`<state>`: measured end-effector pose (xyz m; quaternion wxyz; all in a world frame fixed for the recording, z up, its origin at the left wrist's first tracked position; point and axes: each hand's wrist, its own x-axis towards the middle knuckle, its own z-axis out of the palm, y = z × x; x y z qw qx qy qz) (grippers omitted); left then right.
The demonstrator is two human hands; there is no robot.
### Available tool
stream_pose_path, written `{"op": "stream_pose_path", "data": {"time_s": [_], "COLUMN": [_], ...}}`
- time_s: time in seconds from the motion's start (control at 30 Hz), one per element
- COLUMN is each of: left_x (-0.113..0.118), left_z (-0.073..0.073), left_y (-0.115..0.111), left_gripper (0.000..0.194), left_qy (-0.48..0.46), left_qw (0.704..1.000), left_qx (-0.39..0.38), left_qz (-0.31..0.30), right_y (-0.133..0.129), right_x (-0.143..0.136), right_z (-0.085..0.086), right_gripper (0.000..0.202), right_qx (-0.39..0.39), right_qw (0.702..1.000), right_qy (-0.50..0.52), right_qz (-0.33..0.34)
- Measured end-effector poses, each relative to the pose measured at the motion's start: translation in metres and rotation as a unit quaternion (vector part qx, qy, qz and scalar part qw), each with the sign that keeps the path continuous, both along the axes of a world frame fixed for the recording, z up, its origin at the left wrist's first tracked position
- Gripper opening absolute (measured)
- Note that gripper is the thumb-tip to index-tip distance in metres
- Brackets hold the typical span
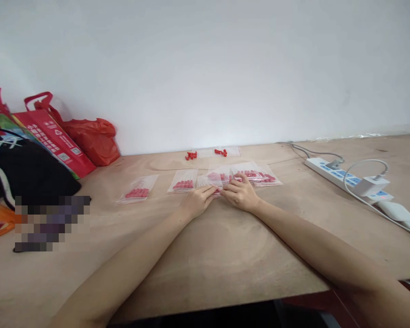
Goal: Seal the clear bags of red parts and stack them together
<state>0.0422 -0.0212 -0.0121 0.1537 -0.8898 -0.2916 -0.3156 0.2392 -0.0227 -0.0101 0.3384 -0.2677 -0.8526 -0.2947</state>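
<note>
We can read no writing: the print on the red shopping bag [56, 139] at far left is too small. Both our arms reach forward over the wooden table [205, 255], palms down. Our left hand [197, 201] and right hand [241, 193] meet fingertip to fingertip, pinching a small clear bag [214, 182] of red pieces, mid-table among similar bags.

The tabletop [205, 255] was matt, pale plywood, smooth with faint grain; the little bags [183, 181] on it were clear, glossy plastic film holding red pieces. The power strip [331, 173] was smooth white plastic; the carrier bag [95, 139] was crinkled, shiny red plastic.
</note>
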Motion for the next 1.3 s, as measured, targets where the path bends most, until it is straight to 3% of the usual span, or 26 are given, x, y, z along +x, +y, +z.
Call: {"op": "stream_pose_path", "data": {"time_s": [0.23,0.5,0.83,1.3], "left_x": [-0.027,-0.039,-0.039,-0.038], "left_z": [0.01,0.014,0.012,0.011], "left_y": [-0.004,-0.001,0.0,0.003], "left_gripper": [0.014,0.011,0.007,0.008], "left_qy": [0.039,0.074,-0.015,-0.014], "left_qw": [0.992,0.976,0.99,0.993], "left_qx": [0.11,0.195,0.136,0.111], "left_qz": [-0.038,-0.061,-0.034,-0.049], "right_y": [0.002,0.004,0.008,0.005], "right_x": [0.003,0.005,0.006,-0.014], "right_z": [-0.002,-0.002,-0.003,-0.002], "right_gripper": [0.02,0.02,0.02,0.022], "right_qx": [-0.004,-0.011,-0.048,-0.062], "right_qw": [1.0,0.999,0.998,0.997], "right_qy": [0.027,0.03,0.035,0.041], "right_qz": [-0.009,-0.005,-0.018,-0.019]}}
